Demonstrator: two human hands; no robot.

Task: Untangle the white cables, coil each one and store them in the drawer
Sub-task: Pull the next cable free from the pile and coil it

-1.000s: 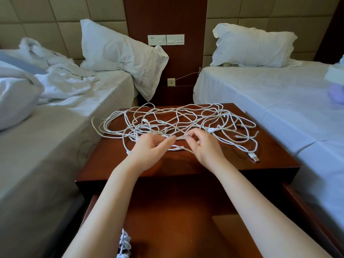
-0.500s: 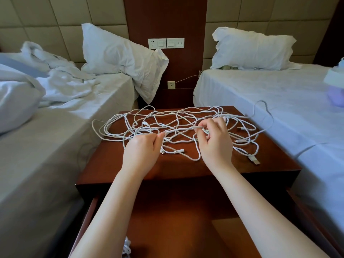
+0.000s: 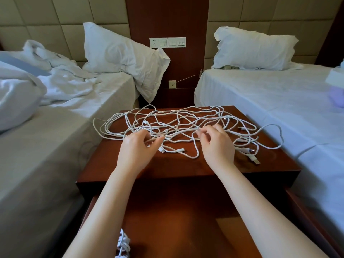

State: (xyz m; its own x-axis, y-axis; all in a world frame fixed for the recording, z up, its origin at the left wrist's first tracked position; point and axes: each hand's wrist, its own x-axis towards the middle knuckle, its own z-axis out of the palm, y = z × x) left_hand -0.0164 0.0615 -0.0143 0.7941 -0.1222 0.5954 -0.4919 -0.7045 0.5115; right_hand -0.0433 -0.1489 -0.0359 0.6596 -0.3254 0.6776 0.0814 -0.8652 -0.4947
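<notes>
Cables, white and thin, lie in a loose tangle across most of the bench, a dark red-brown nightstand. One loop hangs past its left edge and another reaches over the right edge toward the right bed.

The left bed carries rumpled white bedding. The right bed is smooth. Both stand just beside the bench, one on each side. Below the bench front the drawer is pulled out toward the person. A white pillow leans at the head of the left bed, and a second pillow lies flat on the right one.

Both forearms reach over the open drawer to the near edge of the tangle. The left grip has fingers curled and thumb forward, and seems to pinch a strand, though the fingers hide the contact. The right grip pinches a strand between its curled fingertips, raised a little off the wood.

A small coil of white cable sits in the drawer's near left corner, partly behind the left forearm. A plug lies at the tangle's near right end.
</notes>
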